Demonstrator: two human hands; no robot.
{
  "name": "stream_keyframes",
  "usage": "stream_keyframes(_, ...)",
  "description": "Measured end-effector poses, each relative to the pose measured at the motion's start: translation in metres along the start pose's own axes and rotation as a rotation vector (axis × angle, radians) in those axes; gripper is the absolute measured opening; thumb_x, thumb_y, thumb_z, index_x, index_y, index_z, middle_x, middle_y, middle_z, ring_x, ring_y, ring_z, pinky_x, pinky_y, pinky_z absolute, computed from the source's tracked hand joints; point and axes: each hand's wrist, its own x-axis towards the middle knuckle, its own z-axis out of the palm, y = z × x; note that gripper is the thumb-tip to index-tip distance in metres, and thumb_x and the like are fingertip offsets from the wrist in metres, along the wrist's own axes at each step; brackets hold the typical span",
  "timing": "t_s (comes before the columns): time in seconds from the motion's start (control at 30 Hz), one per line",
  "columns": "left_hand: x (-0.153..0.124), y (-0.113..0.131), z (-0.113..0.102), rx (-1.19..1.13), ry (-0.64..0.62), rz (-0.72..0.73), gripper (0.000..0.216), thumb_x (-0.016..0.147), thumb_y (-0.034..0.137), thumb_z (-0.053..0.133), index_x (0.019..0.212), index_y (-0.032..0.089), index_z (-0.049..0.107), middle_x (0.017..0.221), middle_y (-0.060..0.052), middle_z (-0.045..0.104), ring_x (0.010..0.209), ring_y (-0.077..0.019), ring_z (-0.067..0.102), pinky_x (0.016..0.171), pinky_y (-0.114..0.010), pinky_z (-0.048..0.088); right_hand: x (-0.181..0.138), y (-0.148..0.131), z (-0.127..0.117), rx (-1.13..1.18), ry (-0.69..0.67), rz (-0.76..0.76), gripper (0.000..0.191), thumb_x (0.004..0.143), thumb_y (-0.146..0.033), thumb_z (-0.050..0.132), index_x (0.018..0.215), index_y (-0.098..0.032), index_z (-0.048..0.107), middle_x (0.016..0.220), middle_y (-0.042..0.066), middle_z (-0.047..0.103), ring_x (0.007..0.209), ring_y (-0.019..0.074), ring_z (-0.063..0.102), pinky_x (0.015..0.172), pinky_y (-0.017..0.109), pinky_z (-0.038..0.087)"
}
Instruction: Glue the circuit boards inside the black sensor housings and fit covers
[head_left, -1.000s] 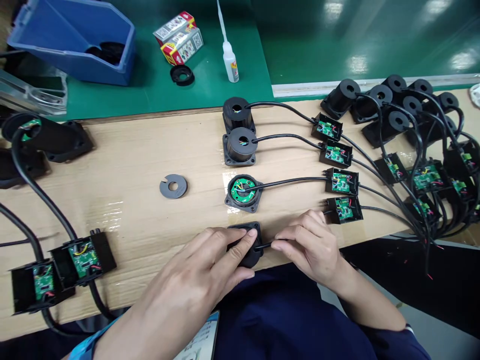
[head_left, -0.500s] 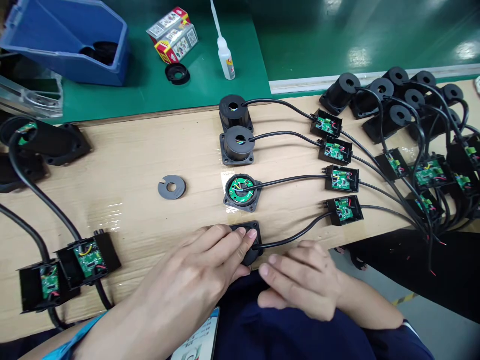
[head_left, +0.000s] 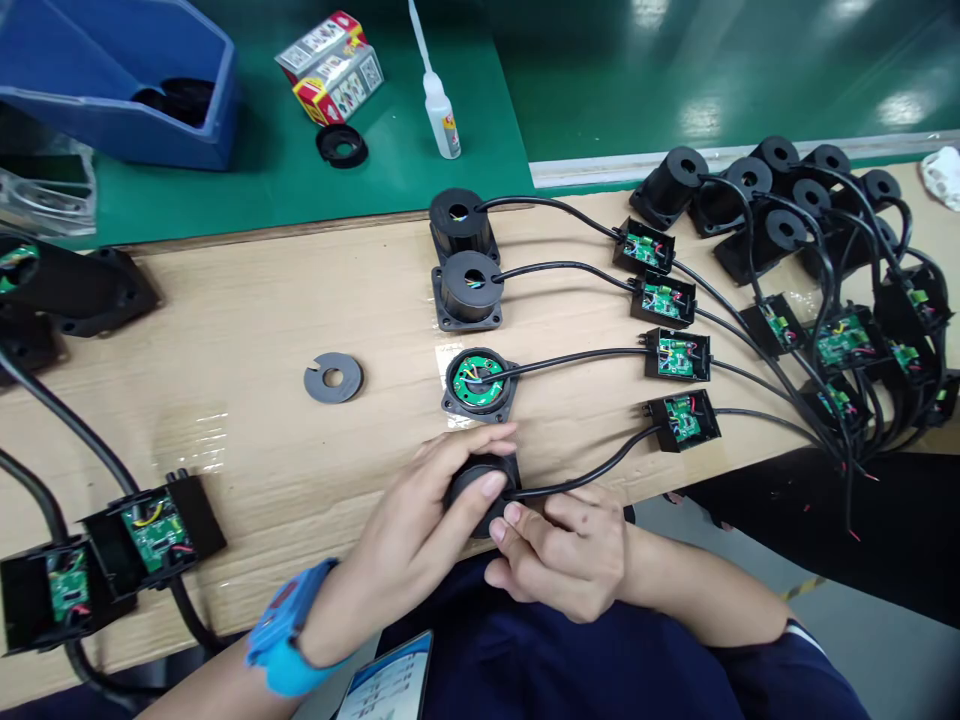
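Observation:
My left hand (head_left: 439,515) wraps round a black cylindrical housing (head_left: 480,480) at the table's front edge, its thumb across the top. Curled fingers of my right hand (head_left: 566,550) press against the same housing's right side, just below where a black cable (head_left: 585,487) comes out. My fingers cover much of that housing. The cable runs to a small open black box with a green circuit board (head_left: 684,420). Just behind lies a square black base with a round green board (head_left: 478,380) and coloured wires. A grey slotted disc (head_left: 334,378) rests to the left.
Two capped housings (head_left: 466,285) stand farther back, wired to open boxes. More housings (head_left: 780,235) and tangled cables crowd the right. At left are more wired boxes (head_left: 161,530). A blue bin (head_left: 180,140), a carton (head_left: 330,70), a black ring (head_left: 342,146) and a dropper bottle (head_left: 442,118) sit behind.
My left hand has shifted from lying over the housing to gripping round its side, and the housing's round body shows now. My right hand has moved left to touch it. The view has shifted slightly.

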Motion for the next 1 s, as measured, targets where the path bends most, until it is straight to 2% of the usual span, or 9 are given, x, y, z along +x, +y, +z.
stream_keyframes(0.13, 0.004, -0.003, 0.019, -0.08, 0.06, -0.048, 0.024, 0.104, 0.031, 0.056, 0.128, 0.028, 0.061, 0.119, -0.005, 0.072, 0.117, -0.0202, 0.069, 0.1, -0.036, 0.055, 0.001, 0.002, -0.001, -0.039, 0.011, -0.038, 0.025, 0.089, -0.046, 0.078, 0.083, -0.023, 0.079, 0.082, 0.001, 0.075, 0.057, 0.0106, 0.057, 0.046, 0.026, 0.047)
stream_keyframes(0.27, 0.002, -0.002, 0.022, -0.121, 0.097, -0.048, 0.014, 0.104, 0.029, 0.056, 0.118, 0.025, 0.06, 0.106, -0.004, 0.071, 0.107, -0.0192, 0.07, 0.093, -0.035, 0.055, 0.004, 0.003, -0.003, -0.091, 0.018, -0.082, 0.026, 0.093, -0.045, 0.073, 0.082, -0.023, 0.08, 0.082, 0.0, 0.075, 0.055, 0.009, 0.054, 0.047, 0.026, 0.046)
stream_keyframes(0.47, 0.002, 0.0, 0.026, -0.117, 0.129, -0.048, 0.007, 0.105, 0.029, 0.055, 0.111, 0.026, 0.058, 0.102, -0.002, 0.07, 0.1, -0.0172, 0.068, 0.089, -0.033, 0.053, 0.006, 0.002, -0.005, -0.064, 0.016, 0.047, 0.018, 0.093, -0.03, 0.07, 0.084, -0.016, 0.075, 0.058, -0.003, 0.061, 0.05, 0.01, 0.054, 0.048, 0.028, 0.043)
stream_keyframes(0.57, 0.002, -0.003, 0.024, -0.154, 0.118, -0.033, 0.009, 0.106, 0.028, 0.054, 0.115, 0.027, 0.056, 0.104, -0.002, 0.071, 0.103, -0.0167, 0.068, 0.092, -0.033, 0.052, 0.005, 0.001, -0.005, 0.015, -0.053, 0.137, 0.016, 0.097, -0.025, 0.063, 0.085, -0.016, 0.07, 0.057, -0.004, 0.061, 0.047, 0.0088, 0.053, 0.048, 0.027, 0.04)
stream_keyframes(0.73, 0.0, -0.011, 0.01, -0.318, -0.057, 0.01, 0.03, 0.109, 0.025, 0.047, 0.138, 0.03, 0.041, 0.119, -0.005, 0.073, 0.11, -0.0167, 0.069, 0.099, -0.035, 0.054, 0.005, 0.001, -0.005, 0.061, -0.067, 0.189, 0.019, 0.1, -0.021, 0.058, 0.083, -0.016, 0.067, 0.056, -0.005, 0.059, 0.044, 0.0074, 0.05, 0.045, 0.025, 0.037)
stream_keyframes(0.83, -0.002, -0.017, 0.009, -0.298, 0.043, 0.13, 0.027, 0.106, 0.017, 0.049, 0.129, 0.029, 0.045, 0.129, -0.007, 0.069, 0.123, -0.0198, 0.065, 0.101, -0.039, 0.054, 0.007, 0.002, -0.004, 0.064, -0.059, 0.184, 0.025, 0.1, -0.021, 0.056, 0.077, -0.018, 0.065, 0.054, -0.005, 0.056, 0.043, 0.0075, 0.047, 0.044, 0.026, 0.036)
stream_keyframes(0.93, -0.001, -0.021, 0.013, -0.18, 0.17, 0.362, 0.031, 0.098, 0.004, 0.054, 0.118, 0.027, 0.047, 0.115, -0.003, 0.075, 0.124, -0.0206, 0.063, 0.109, -0.046, 0.049, 0.009, 0.003, -0.003, 0.071, -0.051, 0.183, 0.027, 0.1, -0.022, 0.055, 0.075, -0.019, 0.064, 0.053, -0.005, 0.055, 0.042, 0.0072, 0.045, 0.043, 0.025, 0.035)
stream_keyframes(1.0, 0.001, -0.023, 0.015, -0.093, 0.178, 0.446, 0.035, 0.094, 0.0, 0.054, 0.115, 0.027, 0.047, 0.105, 0.0, 0.078, 0.122, -0.0212, 0.064, 0.109, -0.049, 0.046, 0.009, 0.004, -0.003, 0.078, -0.053, 0.194, 0.028, 0.1, -0.022, 0.055, 0.072, -0.02, 0.063, 0.052, -0.006, 0.054, 0.041, 0.0074, 0.044, 0.042, 0.025, 0.035)
